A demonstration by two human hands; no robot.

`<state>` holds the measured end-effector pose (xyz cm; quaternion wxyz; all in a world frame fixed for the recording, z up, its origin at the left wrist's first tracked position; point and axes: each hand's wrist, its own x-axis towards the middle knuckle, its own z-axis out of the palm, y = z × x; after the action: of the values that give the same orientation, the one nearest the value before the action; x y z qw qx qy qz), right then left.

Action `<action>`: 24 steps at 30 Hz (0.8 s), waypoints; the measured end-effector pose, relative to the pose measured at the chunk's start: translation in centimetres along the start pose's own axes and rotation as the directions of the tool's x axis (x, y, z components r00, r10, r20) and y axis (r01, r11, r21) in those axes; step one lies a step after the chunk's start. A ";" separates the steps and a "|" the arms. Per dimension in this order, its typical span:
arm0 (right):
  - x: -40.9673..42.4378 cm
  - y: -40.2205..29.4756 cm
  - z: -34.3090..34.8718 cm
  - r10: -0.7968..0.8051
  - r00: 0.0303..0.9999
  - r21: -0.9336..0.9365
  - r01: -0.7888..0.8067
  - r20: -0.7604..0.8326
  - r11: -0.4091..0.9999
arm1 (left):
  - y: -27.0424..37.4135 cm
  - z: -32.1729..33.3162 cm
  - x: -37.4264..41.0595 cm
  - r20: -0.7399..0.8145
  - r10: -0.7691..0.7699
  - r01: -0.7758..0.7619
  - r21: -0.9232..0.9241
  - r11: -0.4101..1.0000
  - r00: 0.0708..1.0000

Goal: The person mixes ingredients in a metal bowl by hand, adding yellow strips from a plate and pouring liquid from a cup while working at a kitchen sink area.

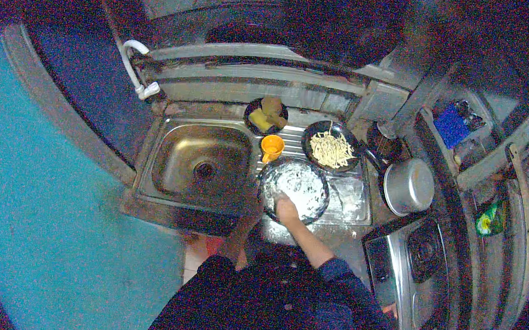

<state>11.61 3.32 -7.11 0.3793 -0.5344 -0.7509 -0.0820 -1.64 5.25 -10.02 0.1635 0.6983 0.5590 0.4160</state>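
Observation:
Straight ahead, a round dark plate [325, 196] holds a layer of white powder [298, 182] that looks like flour. My right hand [287, 210] reaches over the near rim, fingertips down in the powder; whether it grips anything is hidden. In shadow at the plate's left rim is my left hand [255, 209], too dark to show its fingers. Beyond the plate stands an orange cup [272, 148]. Pale thin strips [331, 149], perhaps dough or noodles, lie on another dark plate [312, 129] at the back right. A small dark plate [252, 109] carries yellowish and brown pieces [264, 118].
Left of the plates is a steel sink basin [199, 154] with a white tap [135, 73] at its back left. White powder dusts the drainboard [351, 196]. To the right are an upturned metal pot [411, 187] and a gas stove [422, 254]. Shelves [485, 175] rise beyond.

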 end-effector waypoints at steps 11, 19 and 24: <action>-2.4 6.8 -4.4 0.379 0.848 -0.170 -0.339 0.370 0.925 | 0.3 0.2 0.1 0.016 0.004 -0.004 -0.005 1.000 1.000; 0.2 2.9 -1.9 0.123 0.796 -0.106 -0.074 0.593 0.992 | 0.0 0.2 -0.1 0.013 0.010 -0.010 0.005 1.000 1.000; 2.0 -0.3 -4.9 0.168 0.681 -0.173 -0.062 0.713 0.983 | -0.6 -0.1 -0.2 0.001 -0.003 0.003 0.016 1.000 1.000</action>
<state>13.43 2.06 -2.25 0.0193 -0.5937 -0.7970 0.1090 -2.10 5.24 -10.50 0.1588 0.6991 0.5633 0.4107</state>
